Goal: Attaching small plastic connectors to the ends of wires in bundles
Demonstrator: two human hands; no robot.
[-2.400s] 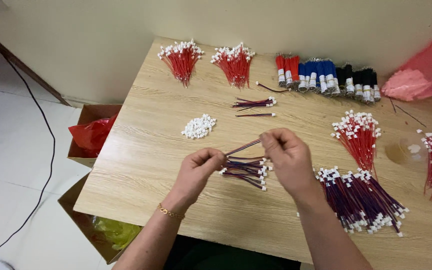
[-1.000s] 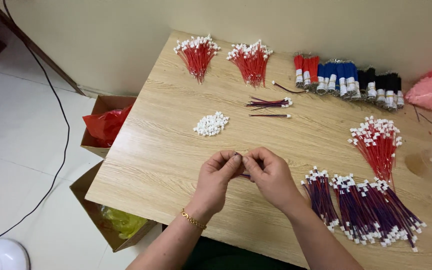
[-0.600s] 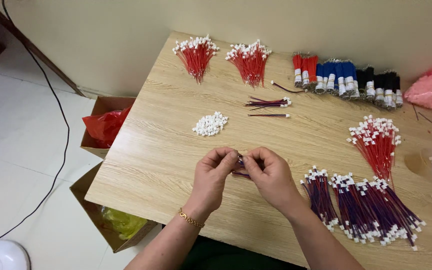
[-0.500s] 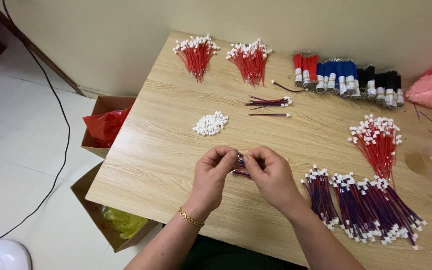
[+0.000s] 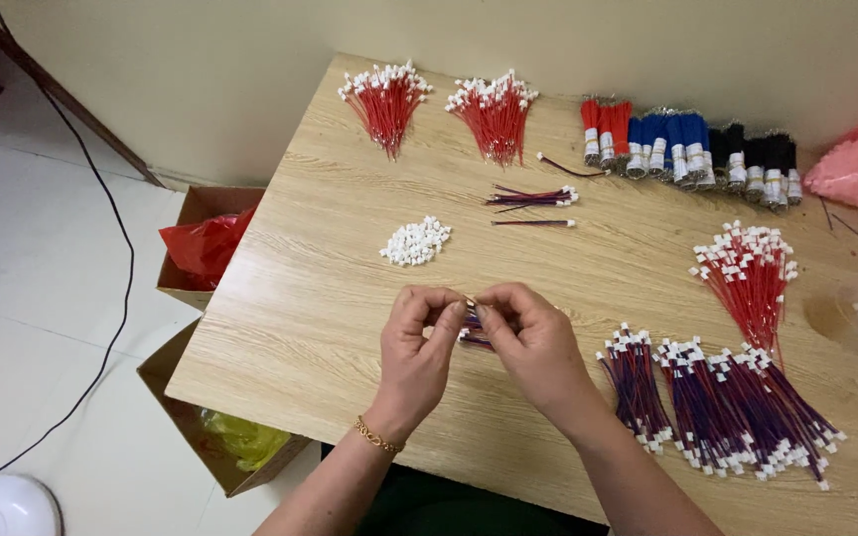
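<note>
Pinching a small wire bundle (image 5: pixel 471 328) between them near the wooden table's (image 5: pixel 330 298) front edge, left hand (image 5: pixel 417 347) and right hand (image 5: pixel 538 342) meet; bare wood stretches leftward, white tile floor (image 5: pixel 42 298) beyond.

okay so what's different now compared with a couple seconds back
Both hands, left hand and right hand, have closed together over the small wire bundle, which earlier lay spread below them with one wire pulled out. The white connector pile and red wire bunches stayed put.
</note>
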